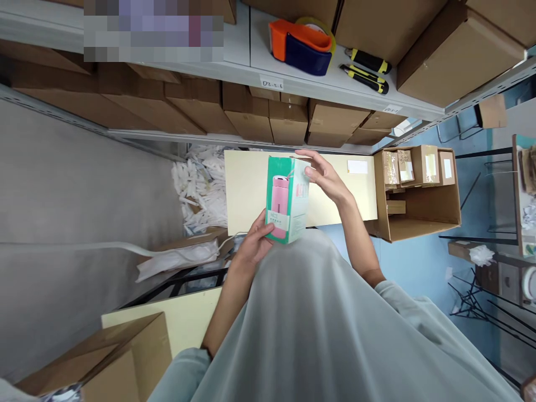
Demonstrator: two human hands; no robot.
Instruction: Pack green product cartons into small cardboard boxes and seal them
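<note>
Far left, lower: brown carton (pixel 125 357), beside a cream board (pixel 192 321). Above it: one white strip (pixel 104 245), cable-like, running in from the left edge to a white wrapped bundle (pixel 180 261); contents cannot be told.

Left of centre: loose heap of white paper-like scraps (pixel 201 190), against the end of a cream tabletop (pixel 247 187). Over these, on the lower shelf, a row of brown cartons (pixel 247 114), closely set.

Centre: left hand (pixel 255 240), fingers curled about the lower left of one retail box (pixel 280 201), which it has hold of. Box: green front with picture of a pink cylindrical appliance, pale printed side; held up over the near edge of the cream tabletop, in front of a grey-green garment (pixel 310 318). Above, on the shelf edge, one handwritten shelf label (pixel 272 83); on the shelf, one tape dispenser (pixel 307 50), orange and navy, with yellow roll.

Right of centre: right hand (pixel 324 176), half open, fingers extended, thumb at the box's upper right; firmness of contact cannot be told. Beyond it, one white label (pixel 357 167) flat on the cream tabletop. Above, two utility knives (pixel 368 78), black and yellow, side by side.

Right: open carton (pixel 422 226) containing small brown boxes (pixel 427 162).
</note>
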